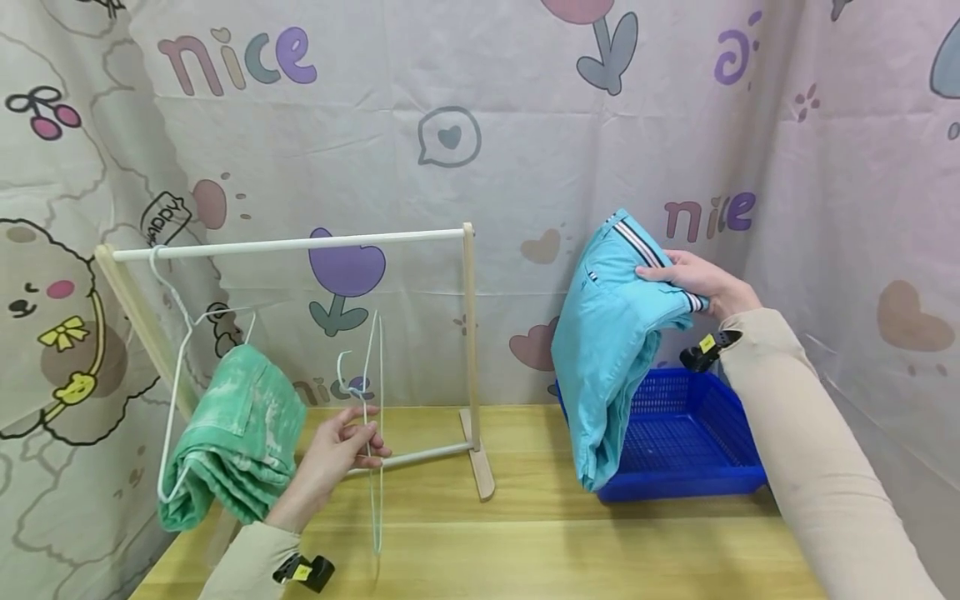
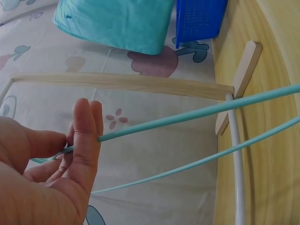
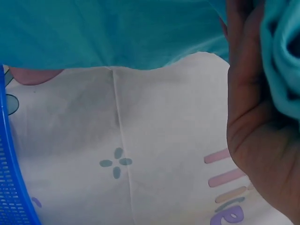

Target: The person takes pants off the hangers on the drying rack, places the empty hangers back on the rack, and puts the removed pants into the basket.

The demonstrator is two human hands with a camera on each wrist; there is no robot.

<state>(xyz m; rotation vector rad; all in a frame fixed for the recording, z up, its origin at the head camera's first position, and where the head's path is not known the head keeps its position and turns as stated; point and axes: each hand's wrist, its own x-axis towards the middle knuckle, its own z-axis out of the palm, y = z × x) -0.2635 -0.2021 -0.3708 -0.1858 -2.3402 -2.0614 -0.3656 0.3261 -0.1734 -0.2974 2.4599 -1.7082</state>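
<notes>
A pale green clothes hanger (image 1: pixel 378 500) is pinched between the thumb and fingers of my left hand (image 1: pixel 337 454), its hook pointing up. In the left wrist view the hanger's wires (image 2: pixel 187 114) run out past the fingers toward the right. My right hand (image 1: pixel 705 283) grips turquoise trousers (image 1: pixel 611 325) by the striped waistband, and the folded legs hang down in front of a blue basket (image 1: pixel 682 483). The right wrist view shows the right hand (image 3: pixel 253 108) with the turquoise cloth (image 3: pixel 108 33) beside it; part of its fingers are hidden by the fabric.
A wooden rack with a white rail (image 1: pixel 300 244) stands on the left of the wooden table (image 1: pixel 465 558). On its rail hangs a white hanger (image 1: pixel 174 417) carrying green trousers (image 1: pixel 240 425). A printed curtain (image 1: pixel 480 208) closes off the back and sides.
</notes>
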